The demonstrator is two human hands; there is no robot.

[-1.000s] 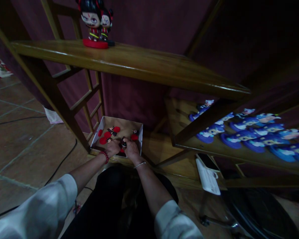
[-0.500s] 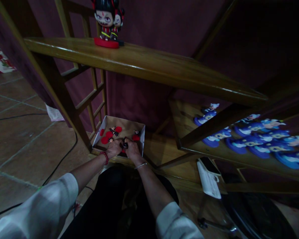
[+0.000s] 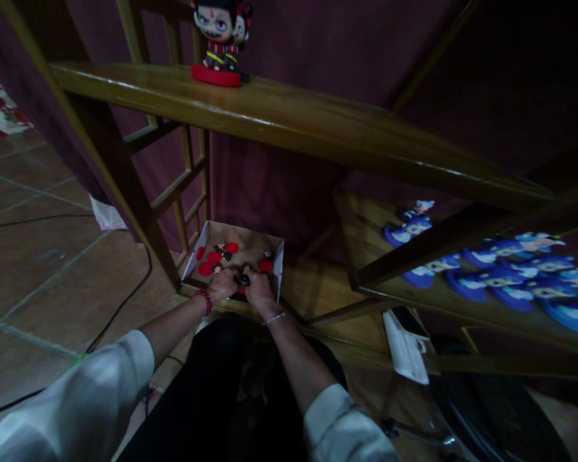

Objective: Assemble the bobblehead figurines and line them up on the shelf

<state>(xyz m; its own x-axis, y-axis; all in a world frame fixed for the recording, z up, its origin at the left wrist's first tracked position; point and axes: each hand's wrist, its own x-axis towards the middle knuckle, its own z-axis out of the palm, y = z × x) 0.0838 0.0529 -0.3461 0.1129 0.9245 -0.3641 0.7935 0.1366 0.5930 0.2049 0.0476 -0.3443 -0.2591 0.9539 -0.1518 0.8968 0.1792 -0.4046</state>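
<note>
At the far left, a panel with red flowers [image 3: 0, 102] stands beyond the brown tiled floor [image 3: 38, 269], where a black cable [image 3: 120, 314] curves toward the foot of a wooden lattice [image 3: 173, 192]. Beside the lattice sits a shallow open cardboard box [image 3: 243, 231], with red discs [image 3: 214, 258] lying in its left half and a dark-haired figurine [image 3: 223, 251] among them. Above, on the upper wooden shelf [image 3: 289, 122], a larger figurine on a red base [image 3: 216, 38] stands close in front of a similar one.

The left hand [image 3: 223, 285], a red beaded bracelet [image 3: 203, 303] at its wrist, reaches into the front of the box with curled fingers; whether it grips anything, I cannot tell. Between the two hands, low in the box, is a small dark figure [image 3: 245, 280], largely covered by fingers. The right hand [image 3: 259, 289] appears to pinch it, thumb and fingers drawn close together, though the view is dim and small there. Near the box's right wall, another figurine [image 3: 266, 253] lies by a red disc.

Farther right, a phone [image 3: 411, 321] lies by a white object [image 3: 404, 350], below a shelf of blue figurines [image 3: 486, 282]. A black seat [image 3: 501, 410] fills the lower right.
</note>
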